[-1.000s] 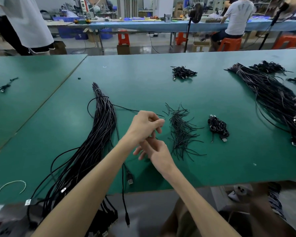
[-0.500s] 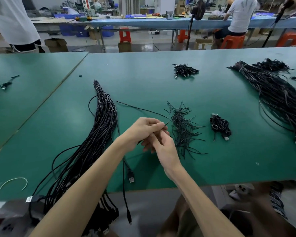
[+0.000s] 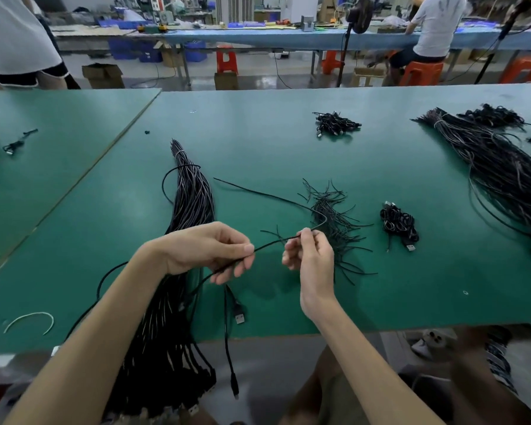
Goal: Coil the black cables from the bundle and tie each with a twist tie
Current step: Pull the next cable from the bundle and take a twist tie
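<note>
Your left hand and right hand are now apart, no longer touching, each grip pinching one cable; a coil is likely starting.

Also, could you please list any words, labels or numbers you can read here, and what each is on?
No text here is readable.
White tag at the near edge of the table: too small and blurred.
Label on the cardboard box beyond the table: blurred.
Black cable pinched by the left hand and right hand: no print shows.
</note>
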